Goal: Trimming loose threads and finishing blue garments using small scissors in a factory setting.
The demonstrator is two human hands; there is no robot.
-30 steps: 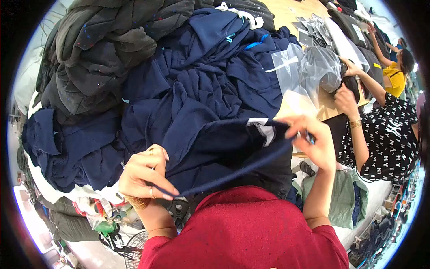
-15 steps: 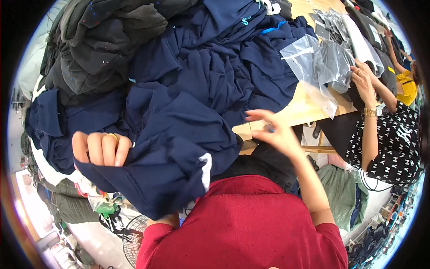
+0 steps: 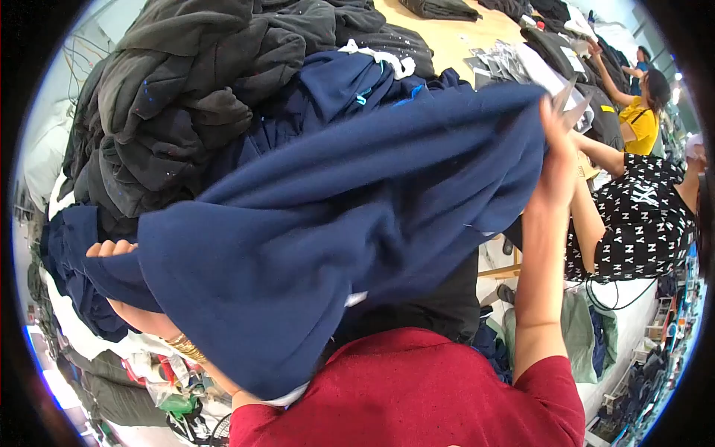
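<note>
The left hand [image 3: 112, 249] grips one edge of a navy garment [image 3: 335, 223], fingers curled over the cloth, low at the left. The garment hangs stretched in the air above a heap of dark clothes [image 3: 194, 97] on the table [image 3: 454, 41]. The right hand [image 3: 555, 145] pinches its far edge, raised high. Judging from this, the garment is lifted and spread, not yet folded or laid down.

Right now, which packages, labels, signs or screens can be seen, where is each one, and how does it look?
Clear plastic bags: a flat, shiny grey pile on the wooden table, top right, past the blue garment.
White label: a small white patch at the blue garment's lower edge, centre.
No signs or screens show.
</note>
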